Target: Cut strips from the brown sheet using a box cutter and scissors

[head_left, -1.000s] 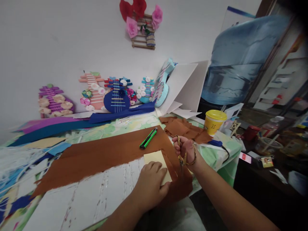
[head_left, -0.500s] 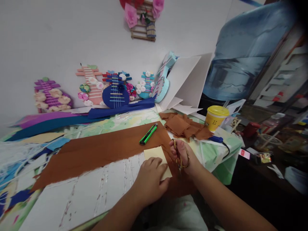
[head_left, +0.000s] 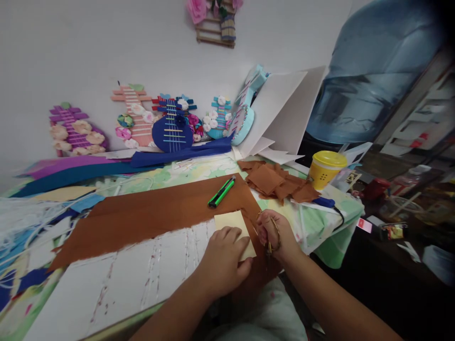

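blue lute craft [head_left: 171, 136]: upright | yellow cup [head_left: 324, 174]: lidded | water jug [head_left: 373, 80]: bluish

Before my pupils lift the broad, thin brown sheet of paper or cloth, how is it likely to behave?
The brown sheet will probably flop, as it looks thin and unframed. It seems light for its size, showing no visible thickness. Raising it would likely make the green-and-black utility knife slide, since that lies loose on top.

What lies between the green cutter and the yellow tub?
The head view shows the edge of the brown sheet, then a heap of brown scraps, between the cutter and the tub.
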A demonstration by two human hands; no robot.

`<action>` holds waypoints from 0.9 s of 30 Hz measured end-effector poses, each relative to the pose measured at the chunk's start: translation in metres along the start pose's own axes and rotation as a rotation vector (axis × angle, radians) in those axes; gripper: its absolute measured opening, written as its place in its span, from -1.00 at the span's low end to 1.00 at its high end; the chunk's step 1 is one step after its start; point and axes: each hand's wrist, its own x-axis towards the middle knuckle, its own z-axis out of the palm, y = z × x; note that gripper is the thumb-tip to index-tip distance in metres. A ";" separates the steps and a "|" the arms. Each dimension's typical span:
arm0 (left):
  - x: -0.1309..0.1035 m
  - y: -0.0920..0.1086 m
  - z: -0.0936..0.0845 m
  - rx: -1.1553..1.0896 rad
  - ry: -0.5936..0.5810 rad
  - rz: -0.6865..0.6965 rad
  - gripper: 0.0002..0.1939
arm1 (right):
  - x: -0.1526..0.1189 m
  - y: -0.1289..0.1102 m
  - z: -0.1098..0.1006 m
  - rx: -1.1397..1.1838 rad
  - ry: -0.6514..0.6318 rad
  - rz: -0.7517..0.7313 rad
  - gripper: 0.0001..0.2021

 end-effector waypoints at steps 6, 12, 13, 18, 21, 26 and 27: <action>0.000 0.000 0.001 0.014 0.000 -0.001 -0.82 | -0.012 0.007 -0.005 0.154 -0.087 -0.026 -0.53; 0.000 0.000 0.004 0.026 0.001 -0.006 -0.70 | -0.021 -0.008 -0.020 0.204 -0.162 -0.114 -0.38; -0.001 0.000 0.004 0.024 0.002 -0.003 -0.69 | -0.022 -0.012 -0.024 0.190 -0.180 -0.141 -0.37; -0.001 -0.002 0.006 0.007 0.008 -0.010 -0.67 | -0.022 -0.021 -0.028 0.151 -0.158 -0.251 -0.42; -0.001 -0.003 0.006 0.011 0.004 -0.004 -0.66 | -0.023 -0.015 -0.025 0.182 -0.159 -0.270 -0.46; -0.001 -0.003 0.005 0.012 -0.010 -0.004 -0.66 | -0.027 -0.020 -0.027 0.235 -0.228 -0.317 -0.51; -0.001 -0.003 0.005 0.010 -0.013 -0.006 -0.66 | -0.028 -0.024 -0.028 0.237 -0.235 -0.339 -0.50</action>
